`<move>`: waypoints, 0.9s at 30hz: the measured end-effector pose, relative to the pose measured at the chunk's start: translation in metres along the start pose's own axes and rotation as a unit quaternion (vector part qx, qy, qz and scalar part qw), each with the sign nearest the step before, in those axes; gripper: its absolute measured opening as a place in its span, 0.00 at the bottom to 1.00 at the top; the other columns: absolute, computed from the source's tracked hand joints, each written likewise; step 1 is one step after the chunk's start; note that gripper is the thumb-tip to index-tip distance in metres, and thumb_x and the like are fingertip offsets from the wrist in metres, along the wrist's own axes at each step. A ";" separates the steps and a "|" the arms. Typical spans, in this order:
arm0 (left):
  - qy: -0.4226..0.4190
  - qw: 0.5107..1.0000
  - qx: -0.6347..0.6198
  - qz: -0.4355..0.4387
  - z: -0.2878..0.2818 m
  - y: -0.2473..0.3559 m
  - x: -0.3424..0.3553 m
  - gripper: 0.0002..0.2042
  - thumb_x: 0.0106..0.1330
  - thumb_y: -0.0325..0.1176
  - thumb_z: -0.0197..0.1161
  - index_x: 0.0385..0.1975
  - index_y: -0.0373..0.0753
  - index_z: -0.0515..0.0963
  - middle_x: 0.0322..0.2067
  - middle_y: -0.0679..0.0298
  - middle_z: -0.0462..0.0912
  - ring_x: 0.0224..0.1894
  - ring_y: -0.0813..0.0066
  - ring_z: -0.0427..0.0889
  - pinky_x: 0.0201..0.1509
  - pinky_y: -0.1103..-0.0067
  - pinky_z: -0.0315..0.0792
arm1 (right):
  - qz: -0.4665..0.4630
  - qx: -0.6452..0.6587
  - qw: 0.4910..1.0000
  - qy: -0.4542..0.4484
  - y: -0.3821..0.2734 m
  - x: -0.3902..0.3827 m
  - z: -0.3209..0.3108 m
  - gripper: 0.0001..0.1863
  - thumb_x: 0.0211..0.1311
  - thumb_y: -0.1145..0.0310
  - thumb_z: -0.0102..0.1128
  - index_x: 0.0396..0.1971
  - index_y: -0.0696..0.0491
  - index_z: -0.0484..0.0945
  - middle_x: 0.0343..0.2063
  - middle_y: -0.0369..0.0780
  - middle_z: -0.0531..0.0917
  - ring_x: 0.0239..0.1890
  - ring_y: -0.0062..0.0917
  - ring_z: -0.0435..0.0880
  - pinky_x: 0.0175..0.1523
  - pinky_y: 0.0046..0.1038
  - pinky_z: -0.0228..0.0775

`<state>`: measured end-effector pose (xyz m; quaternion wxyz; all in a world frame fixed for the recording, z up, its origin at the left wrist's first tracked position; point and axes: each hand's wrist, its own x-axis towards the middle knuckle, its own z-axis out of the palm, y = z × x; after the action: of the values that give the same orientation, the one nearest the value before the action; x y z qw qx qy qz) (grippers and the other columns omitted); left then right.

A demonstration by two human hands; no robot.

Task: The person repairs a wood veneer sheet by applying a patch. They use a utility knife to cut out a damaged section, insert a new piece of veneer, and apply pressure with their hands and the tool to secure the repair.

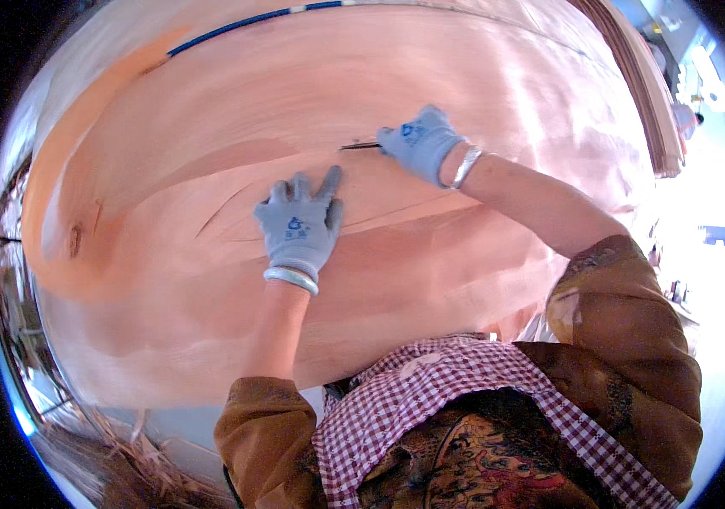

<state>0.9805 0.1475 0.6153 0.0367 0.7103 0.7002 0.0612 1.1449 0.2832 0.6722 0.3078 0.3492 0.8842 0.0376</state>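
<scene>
A large pinkish-tan wood veneer sheet [430,271] spreads out in front of me, with a knot and orange-toned grain toward its left end. My left hand [299,222], in a blue-grey work glove, lies on it with the fingers spread, holding nothing. Farther off and to the right, my right hand [422,142], gloved alike, is closed round a slim knife-like tool [360,146]. Its dark pointed blade sticks out leftward, low over or touching the sheet; which of the two cannot be told. The handle is hidden in my fingers. A thin curved crack or line [222,210] runs left of my left hand.
A blue rod with white bands [235,32] lies along the far edge. Stacked brown sheets [646,93] rise at the far right. Veneer scraps [146,450] lie low at the left, beside a rack-like frame [27,322]. Bright glare washes out the room at right.
</scene>
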 end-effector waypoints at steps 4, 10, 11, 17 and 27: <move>-0.056 0.998 0.033 0.004 -0.009 0.006 0.006 0.21 0.62 0.48 0.49 0.57 0.65 0.66 0.45 0.59 0.71 0.45 0.55 0.69 0.39 0.59 0.67 | 0.024 0.078 0.997 0.012 -0.005 -0.011 0.019 0.10 0.62 0.66 0.46 0.42 0.45 0.73 0.33 0.40 0.83 0.35 0.35 0.83 0.35 0.36 0.70; -0.062 0.996 0.046 0.031 -0.004 0.008 0.011 0.21 0.62 0.48 0.49 0.58 0.64 0.65 0.45 0.56 0.70 0.44 0.53 0.70 0.38 0.58 0.69 | 0.048 0.158 0.985 0.050 0.031 -0.027 0.076 0.13 0.65 0.58 0.43 0.44 0.45 0.72 0.30 0.42 0.83 0.33 0.36 0.83 0.35 0.35 0.72; -0.060 0.996 0.054 0.035 -0.005 0.008 0.011 0.21 0.62 0.48 0.49 0.58 0.65 0.65 0.45 0.56 0.70 0.44 0.53 0.70 0.38 0.58 0.69 | 0.061 0.176 0.981 0.055 0.037 -0.033 0.088 0.12 0.65 0.58 0.43 0.43 0.45 0.72 0.31 0.43 0.82 0.34 0.37 0.83 0.36 0.36 0.72; -0.032 0.996 0.079 0.038 0.006 0.004 0.009 0.21 0.62 0.48 0.50 0.58 0.66 0.65 0.43 0.56 0.71 0.43 0.53 0.70 0.38 0.58 0.70 | 0.104 0.191 0.975 0.050 0.046 -0.080 0.108 0.12 0.65 0.56 0.42 0.39 0.46 0.71 0.27 0.44 0.82 0.32 0.41 0.82 0.34 0.39 0.71; -0.004 0.996 0.068 0.064 0.001 0.008 0.012 0.22 0.61 0.48 0.51 0.57 0.65 0.66 0.40 0.57 0.71 0.39 0.55 0.71 0.36 0.59 0.69 | 0.226 0.216 0.950 0.024 0.045 -0.171 0.175 0.12 0.64 0.58 0.43 0.36 0.50 0.70 0.21 0.44 0.80 0.26 0.41 0.81 0.30 0.39 0.70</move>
<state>0.9891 0.1589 0.6155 -0.0127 0.7549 0.6556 0.0125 1.3685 0.1820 0.6317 0.1869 0.5968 0.7764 -0.0775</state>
